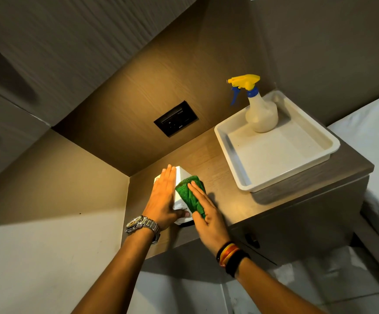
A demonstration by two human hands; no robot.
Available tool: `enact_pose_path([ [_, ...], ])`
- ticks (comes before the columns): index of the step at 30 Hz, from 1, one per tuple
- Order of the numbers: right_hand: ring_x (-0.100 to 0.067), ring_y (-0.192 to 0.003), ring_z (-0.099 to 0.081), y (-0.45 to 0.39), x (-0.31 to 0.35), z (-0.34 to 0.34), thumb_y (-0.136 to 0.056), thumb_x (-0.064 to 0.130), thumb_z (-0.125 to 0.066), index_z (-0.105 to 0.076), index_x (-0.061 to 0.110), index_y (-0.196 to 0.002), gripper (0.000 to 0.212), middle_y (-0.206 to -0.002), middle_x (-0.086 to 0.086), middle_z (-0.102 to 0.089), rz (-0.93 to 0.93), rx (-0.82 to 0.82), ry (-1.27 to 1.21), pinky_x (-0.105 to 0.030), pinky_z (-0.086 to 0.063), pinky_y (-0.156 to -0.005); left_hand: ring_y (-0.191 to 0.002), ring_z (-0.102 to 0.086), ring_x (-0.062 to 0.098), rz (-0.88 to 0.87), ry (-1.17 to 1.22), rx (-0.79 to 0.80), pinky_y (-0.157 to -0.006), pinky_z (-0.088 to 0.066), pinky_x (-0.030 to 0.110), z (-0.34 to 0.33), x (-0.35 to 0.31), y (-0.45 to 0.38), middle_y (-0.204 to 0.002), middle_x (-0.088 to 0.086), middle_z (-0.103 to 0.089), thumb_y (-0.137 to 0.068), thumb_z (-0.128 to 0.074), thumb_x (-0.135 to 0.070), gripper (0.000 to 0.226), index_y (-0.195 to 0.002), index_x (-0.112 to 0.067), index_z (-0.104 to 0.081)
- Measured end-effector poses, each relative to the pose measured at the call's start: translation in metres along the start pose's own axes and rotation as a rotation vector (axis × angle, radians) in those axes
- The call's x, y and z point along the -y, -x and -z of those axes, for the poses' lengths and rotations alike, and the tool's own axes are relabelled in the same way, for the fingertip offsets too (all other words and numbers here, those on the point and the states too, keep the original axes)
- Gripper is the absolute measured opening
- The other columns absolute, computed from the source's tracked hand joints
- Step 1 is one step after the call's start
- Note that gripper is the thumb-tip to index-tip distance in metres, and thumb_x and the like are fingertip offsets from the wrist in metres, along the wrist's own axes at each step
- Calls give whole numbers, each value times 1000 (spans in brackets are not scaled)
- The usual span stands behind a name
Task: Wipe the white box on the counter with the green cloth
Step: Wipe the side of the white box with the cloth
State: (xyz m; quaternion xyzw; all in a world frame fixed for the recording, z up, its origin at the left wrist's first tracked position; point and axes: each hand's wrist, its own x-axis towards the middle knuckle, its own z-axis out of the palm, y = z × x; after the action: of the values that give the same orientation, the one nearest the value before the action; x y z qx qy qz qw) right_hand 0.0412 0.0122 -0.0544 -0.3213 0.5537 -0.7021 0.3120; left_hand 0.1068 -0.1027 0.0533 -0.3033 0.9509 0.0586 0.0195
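A small white box stands on the wooden counter near its left end, close to the wall corner. My left hand, with a metal watch on the wrist, lies flat on the box's top and left side, thumb curled round its front. My right hand presses the green cloth flat against the box's right face, fingers stretched out over the cloth. Much of the box is hidden under both hands and the cloth.
A white tray sits on the right part of the counter, holding a spray bottle with a yellow and blue trigger head. A dark wall socket is set in the back panel. A white bed lies to the right.
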Motion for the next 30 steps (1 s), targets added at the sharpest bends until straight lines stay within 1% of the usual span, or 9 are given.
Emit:
enact_pose_path([
  [2,-11,-148,-31,-8,-3,5,-91,3,-47,-31,54,-145,77,-160,16,-29,1,-19,-1,-37,-41,-113,-155,12,21,2,21,5,-124,6,40,0,-2,0,-170,6,7,-67,-93,-40,137,-161,-14,4],
  [8,-20,-138,-46,-65,23,17,-90,-5,-43,-43,25,-149,65,-152,0,-46,-170,-2,-132,-35,-42,-111,-155,11,22,8,18,6,-125,5,42,2,-6,2,-170,7,6,-69,-91,-43,135,-160,-14,4],
  [11,-17,-142,-41,-66,38,9,-92,-7,-42,-39,23,-151,66,-157,0,-41,-127,22,-145,-31,-40,-112,-155,11,23,11,23,0,-126,3,44,2,-5,2,-170,7,5,-69,-91,-43,133,-161,-14,1],
  [14,-6,-146,-29,-37,33,2,-91,-7,-42,-34,33,-152,73,-162,8,-29,-35,46,-94,-15,-35,-111,-156,7,25,-14,12,-16,-127,0,45,1,-3,1,-170,9,-2,-67,-92,-43,130,-161,-14,-8],
  [19,-3,-152,-9,2,3,-2,-93,5,-50,-8,52,-152,86,-165,21,-8,84,38,160,-41,-32,-118,-155,9,25,-8,-5,-16,-123,4,39,0,-1,1,-169,8,4,-66,-93,-40,137,-161,-12,1],
  [23,16,-140,24,0,-2,-6,-93,27,-57,12,51,-151,93,-156,36,19,124,48,348,-38,-7,-119,-156,8,26,-1,-11,-10,-127,-3,50,1,-1,1,-169,9,3,-68,-93,-34,134,-161,-12,1],
  [25,14,-141,23,0,-2,-6,-92,20,-60,14,52,-150,99,-157,32,16,113,27,378,-40,-12,-121,-155,9,25,6,-16,-3,-127,-1,49,1,-1,1,-169,8,4,-67,-93,-34,136,-161,-12,2],
  [27,7,-146,12,1,-1,-5,-91,6,-58,12,53,-150,103,-160,28,7,112,0,391,-44,-21,-122,-155,11,24,6,-18,10,-125,4,43,1,-2,1,-169,7,6,-66,-94,-37,138,-161,-13,3],
  [30,-6,-151,-4,3,0,0,-89,0,-55,7,55,-150,103,-162,25,-1,130,5,356,-44,-28,-120,-155,12,23,16,-5,13,-126,4,45,2,-3,1,-170,5,6,-66,-94,-38,138,-161,-14,4],
])
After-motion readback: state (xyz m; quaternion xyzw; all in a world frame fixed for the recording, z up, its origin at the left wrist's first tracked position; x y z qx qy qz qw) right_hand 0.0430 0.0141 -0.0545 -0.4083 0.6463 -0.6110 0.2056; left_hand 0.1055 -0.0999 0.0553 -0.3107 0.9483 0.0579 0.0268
